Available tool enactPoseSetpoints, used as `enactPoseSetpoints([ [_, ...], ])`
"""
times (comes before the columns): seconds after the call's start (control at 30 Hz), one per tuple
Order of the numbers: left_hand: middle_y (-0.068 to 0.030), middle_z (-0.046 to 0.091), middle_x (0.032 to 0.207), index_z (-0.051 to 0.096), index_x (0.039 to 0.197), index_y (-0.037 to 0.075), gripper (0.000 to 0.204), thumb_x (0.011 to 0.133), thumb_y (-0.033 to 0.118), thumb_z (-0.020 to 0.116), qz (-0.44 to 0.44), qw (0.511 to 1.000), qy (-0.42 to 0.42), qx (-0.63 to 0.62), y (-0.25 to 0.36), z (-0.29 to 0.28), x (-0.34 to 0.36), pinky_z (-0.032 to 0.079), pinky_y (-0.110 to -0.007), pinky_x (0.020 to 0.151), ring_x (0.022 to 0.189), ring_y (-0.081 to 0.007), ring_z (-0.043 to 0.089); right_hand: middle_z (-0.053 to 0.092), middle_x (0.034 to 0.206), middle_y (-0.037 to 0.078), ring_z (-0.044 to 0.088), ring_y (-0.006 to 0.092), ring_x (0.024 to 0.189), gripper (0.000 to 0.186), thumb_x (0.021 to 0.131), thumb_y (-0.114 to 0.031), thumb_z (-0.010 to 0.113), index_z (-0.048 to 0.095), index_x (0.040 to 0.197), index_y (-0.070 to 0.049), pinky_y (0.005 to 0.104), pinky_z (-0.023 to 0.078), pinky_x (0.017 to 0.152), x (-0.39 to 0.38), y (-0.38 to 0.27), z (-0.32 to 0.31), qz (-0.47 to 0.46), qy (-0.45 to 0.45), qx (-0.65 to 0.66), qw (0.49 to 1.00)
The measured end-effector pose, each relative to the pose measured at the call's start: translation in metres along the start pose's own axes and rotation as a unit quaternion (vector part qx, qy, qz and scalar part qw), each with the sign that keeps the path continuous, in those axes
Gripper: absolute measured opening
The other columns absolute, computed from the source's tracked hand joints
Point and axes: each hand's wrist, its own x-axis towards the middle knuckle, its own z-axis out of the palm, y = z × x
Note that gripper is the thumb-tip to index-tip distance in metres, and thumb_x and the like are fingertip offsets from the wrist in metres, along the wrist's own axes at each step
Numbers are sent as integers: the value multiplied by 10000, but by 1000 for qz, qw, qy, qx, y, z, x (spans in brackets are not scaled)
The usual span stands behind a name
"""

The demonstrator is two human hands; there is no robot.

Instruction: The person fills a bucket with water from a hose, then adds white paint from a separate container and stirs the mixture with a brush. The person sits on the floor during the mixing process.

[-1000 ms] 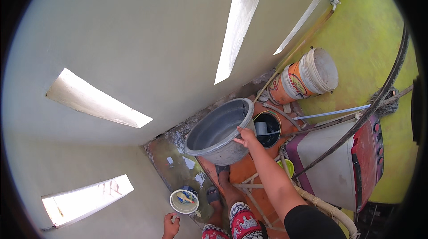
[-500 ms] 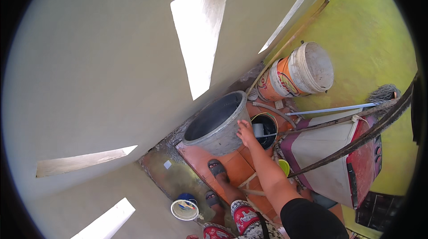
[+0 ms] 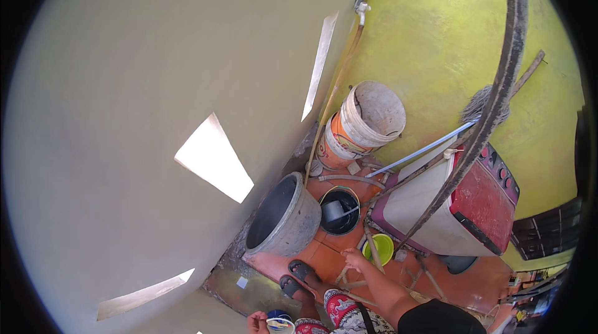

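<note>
Fingers of the right hand (image 3: 354,259) look loosely bent and empty to me, lower centre of the head view, near a lime-green bowl (image 3: 386,247), below the grey tub (image 3: 300,227), while I cannot tell whether the left hand (image 3: 257,323), bottom edge beside a pale bucket (image 3: 286,319), grips anything.

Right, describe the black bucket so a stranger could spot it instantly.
Find the washing machine with the red top. To its left, beside the big grey tub, sits the black bucket. Its black colour and the grey dipper inside set it apart.
</note>
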Motion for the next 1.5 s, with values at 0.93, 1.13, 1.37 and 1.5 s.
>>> enactPoseSetpoints([
  [0.93, -86, 586, 613, 551, 797, 8, 371, 1043, 286, 545, 488, 791, 301, 212, 504, 19, 208, 463, -297, 456, 493, -166, 548, 663, 702, 78, 654, 150, 538, 274, 891, -231, 791, 636, 795, -26, 287, 549, 461, -105, -822, -218, -608, 323, 136, 712],
  [1.13, -145, 658, 883, 608, 1013, -18, 245, 1011, 223, 566, 457, 845, 214, 179, 493, 4, 198, 544, -379, 734, 809, -237, 647, 639, 669, 91, 585, 185, 509, 294, 919, -293, 703, 672, 899, -1, 349, 474, 487, -70, -761, -153, -594, 356, 250, 676],
  [1.37, -129, 617, 1017, 599, 1087, 31, 197, 962, 181, 625, 284, 938, 32, 196, 323, 13, 193, 468, -379, 892, 974, -258, 597, 618, 893, 33, 648, 127, 710, 218, 1009, -279, 614, 593, 1063, -69, 287, 569, 643, 5, -307, 68, -292, 70, 327, 896],
  [1.5, -222, 518, 1320, 342, 1453, 15, 778, 878, 321, 769, -64, 935, -141, 319, 98, 55, 158, 437, -473, 1018, 1221, -382, 525, 622, 1023, 62, 683, 173, 871, 145, 1024, -158, 565, 569, 1126, -55, 315, 594, 754, -45, -18, 150, -20, 14, 255, 967],
])
